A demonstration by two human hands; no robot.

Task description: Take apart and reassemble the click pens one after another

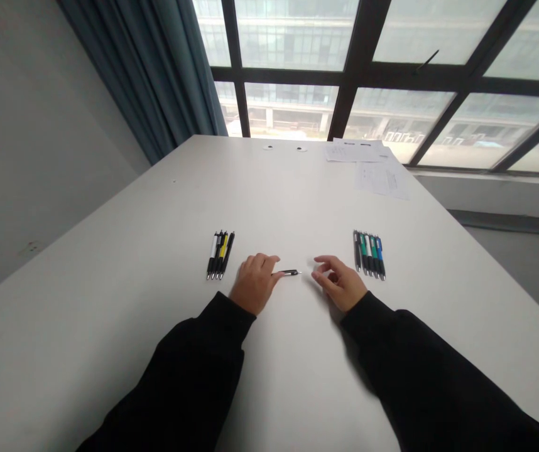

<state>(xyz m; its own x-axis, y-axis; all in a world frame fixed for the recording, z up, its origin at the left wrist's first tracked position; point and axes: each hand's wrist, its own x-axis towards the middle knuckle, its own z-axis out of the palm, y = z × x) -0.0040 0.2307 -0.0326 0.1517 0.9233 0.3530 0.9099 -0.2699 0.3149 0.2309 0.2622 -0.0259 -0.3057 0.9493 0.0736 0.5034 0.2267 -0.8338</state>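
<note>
A dark pen (291, 272) with a pale tip points right from under my left hand (255, 281). The hand's thumb lies against it, and its rear part is hidden behind the fingers. To the right of that tip, my right hand (340, 282) is held with thumb and index finger apart and nothing between them. Left of my left hand lies a row of several pens (220, 256), with white, yellow and black barrels. Another row of several pens (369, 255), grey, green, white and blue, lies just beyond my right hand. Both rows have their tips toward me.
The white table (156, 276) reaches back to a large window (293, 100). Sheets of paper (359, 152) lie at the far right, and two small round fittings (301, 149) sit near the back edge. A blue curtain (166, 75) hangs at the left.
</note>
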